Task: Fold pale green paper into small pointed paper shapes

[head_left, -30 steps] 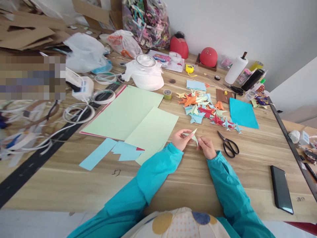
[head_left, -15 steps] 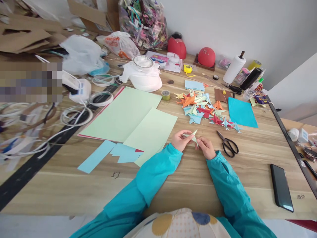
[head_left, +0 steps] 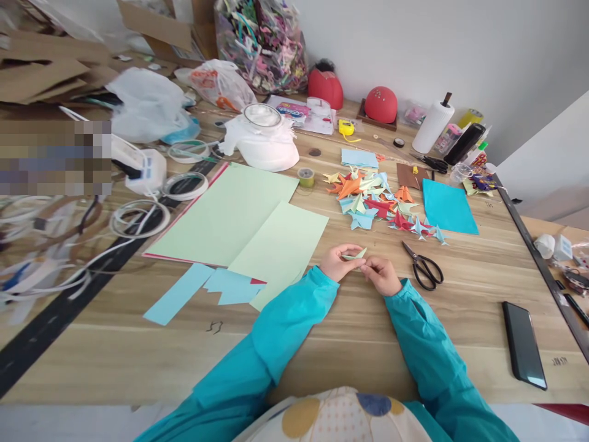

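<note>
Between my hands is a small pale green origami crane (head_left: 361, 253), partly covered by fingers. My left hand (head_left: 339, 263) grips it with thumb and bent fingers. My right hand (head_left: 381, 274) pinches at its right end, thumb and forefinger touching my left fingertips. Just beyond lies a heap of folded paper cranes (head_left: 372, 199) in orange, red, blue and pale green. Black-handled scissors (head_left: 426, 267) rest to the right of my right hand. To the left of my left hand are pale green paper sheets (head_left: 285, 239).
Blue paper scraps (head_left: 179, 294) lie at left, near coiled white cables (head_left: 138, 218). A turquoise paper stack (head_left: 450, 207) is at right, a phone (head_left: 524, 345) near the front right. Behind stand a spool of thread (head_left: 305, 177), a white bag-covered bowl (head_left: 267, 147) and red pincushions (head_left: 381, 104).
My right hand has moved slightly left, closer to my left hand. The crane has turned, and less of it shows between the fingers.
</note>
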The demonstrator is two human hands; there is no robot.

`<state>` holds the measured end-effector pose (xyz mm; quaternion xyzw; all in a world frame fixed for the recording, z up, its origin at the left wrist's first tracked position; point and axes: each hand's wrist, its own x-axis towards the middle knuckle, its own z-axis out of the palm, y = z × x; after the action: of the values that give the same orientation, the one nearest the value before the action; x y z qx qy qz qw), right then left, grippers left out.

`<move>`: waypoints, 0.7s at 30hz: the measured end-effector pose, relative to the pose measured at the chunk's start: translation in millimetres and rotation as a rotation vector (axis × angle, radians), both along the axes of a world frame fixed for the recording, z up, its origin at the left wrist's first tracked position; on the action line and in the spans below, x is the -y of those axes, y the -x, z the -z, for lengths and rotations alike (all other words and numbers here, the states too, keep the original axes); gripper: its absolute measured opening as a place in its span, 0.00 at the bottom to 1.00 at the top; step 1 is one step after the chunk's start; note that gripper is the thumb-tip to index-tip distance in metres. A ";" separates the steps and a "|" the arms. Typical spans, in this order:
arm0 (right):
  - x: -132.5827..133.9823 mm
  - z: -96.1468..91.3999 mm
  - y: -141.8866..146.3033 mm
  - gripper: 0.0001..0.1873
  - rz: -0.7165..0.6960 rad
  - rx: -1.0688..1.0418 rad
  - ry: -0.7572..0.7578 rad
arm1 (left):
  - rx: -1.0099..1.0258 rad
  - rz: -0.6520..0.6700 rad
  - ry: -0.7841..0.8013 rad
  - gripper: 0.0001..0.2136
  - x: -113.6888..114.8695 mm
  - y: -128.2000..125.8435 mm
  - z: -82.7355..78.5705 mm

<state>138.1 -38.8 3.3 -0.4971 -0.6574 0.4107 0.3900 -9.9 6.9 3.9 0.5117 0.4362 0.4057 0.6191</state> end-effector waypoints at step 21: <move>-2.5 4.1 5.4 0.24 0.034 0.021 -0.044 | -0.011 -0.080 -0.045 0.17 4.9 -0.9 -3.3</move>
<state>132.7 -36.3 -0.7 -0.5038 -0.6617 0.3840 0.4010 -9.0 2.0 7.2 0.5099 0.4503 0.4369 0.5885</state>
